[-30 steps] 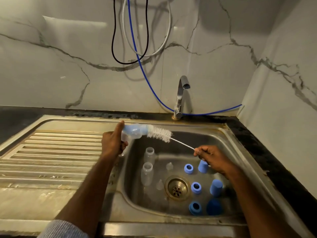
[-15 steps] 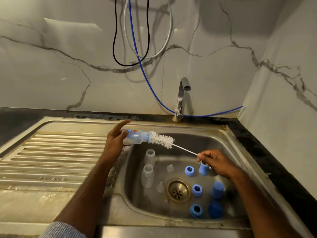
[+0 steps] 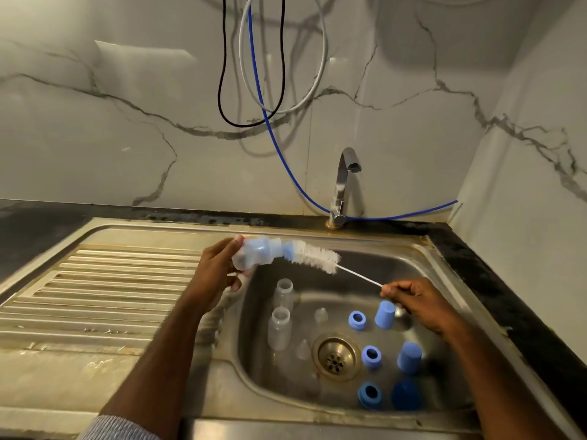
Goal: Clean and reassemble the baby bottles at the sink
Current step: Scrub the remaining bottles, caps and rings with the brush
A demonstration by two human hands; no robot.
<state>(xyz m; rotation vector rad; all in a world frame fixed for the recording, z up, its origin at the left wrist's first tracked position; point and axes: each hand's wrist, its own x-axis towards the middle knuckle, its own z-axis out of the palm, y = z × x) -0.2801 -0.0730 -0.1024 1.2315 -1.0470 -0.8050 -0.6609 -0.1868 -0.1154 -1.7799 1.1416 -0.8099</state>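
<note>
My left hand point(image 3: 219, 274) grips a clear baby bottle point(image 3: 254, 254) sideways over the sink's left rim, its mouth turned right. A white bristle brush point(image 3: 313, 257) has its tip in that mouth. My right hand point(image 3: 416, 298) pinches the brush's thin wire handle. In the steel sink basin point(image 3: 374, 265) stand two more clear bottles point(image 3: 279, 327), two clear teats point(image 3: 320, 314), three blue screw rings point(image 3: 357, 320) and three blue caps point(image 3: 385, 314).
A chrome tap point(image 3: 344, 185) stands behind the basin, not running. The ribbed draining board point(image 3: 95, 296) lies to the left. Black, white and blue hoses point(image 3: 263, 90) hang down the marble wall. A brass drain point(image 3: 335, 357) sits mid-basin. A wall closes the right side.
My left hand has closed back round the bottle after its fingers were spread half a second ago. The brush still sits at the bottle's mouth, angled slightly more downward to the right.
</note>
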